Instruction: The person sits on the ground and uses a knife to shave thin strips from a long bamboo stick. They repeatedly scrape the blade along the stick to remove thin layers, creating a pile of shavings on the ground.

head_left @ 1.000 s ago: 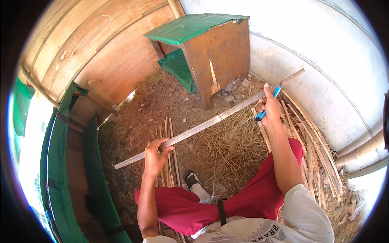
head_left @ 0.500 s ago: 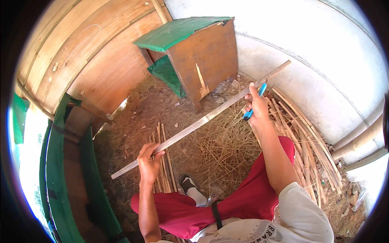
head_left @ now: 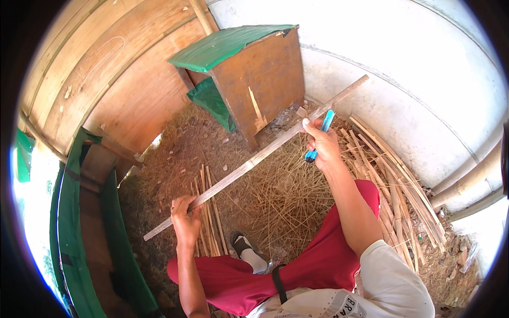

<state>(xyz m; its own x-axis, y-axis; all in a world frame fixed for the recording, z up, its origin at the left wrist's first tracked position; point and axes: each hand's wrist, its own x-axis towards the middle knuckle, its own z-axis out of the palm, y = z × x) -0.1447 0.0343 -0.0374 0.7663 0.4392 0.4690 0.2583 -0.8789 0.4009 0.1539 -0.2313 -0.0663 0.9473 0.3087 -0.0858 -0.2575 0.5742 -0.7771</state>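
Bare earth littered with dry bits makes up the floor [head_left: 164, 177] of a small walled shelter. Nearest, the person's knees in red trousers [head_left: 331, 228] are spread wide, which seems to leave working room between them. Beyond, a long wooden strip [head_left: 249, 165] slants across in front of the knees, above the floor, its far end up to the right. The left hand [head_left: 185, 218] has its fingers closed around it near the lower end. The right hand [head_left: 322, 144] lays its thumb against the strip toward the other end, the remaining fingers curled around a blue cutter [head_left: 327, 121], probably so one hand can manage both. The wide spacing likely keeps the length steady. Under the strip lies a heap of thin shavings [head_left: 291, 199]; a few thin slats [head_left: 214, 214] lie by the left hand, and a larger bundle [head_left: 400, 201] rests on the right, roughly lengthwise. Farther off stand a brown cabinet [head_left: 265, 79] with green sheeting and a white wall [head_left: 382, 37].
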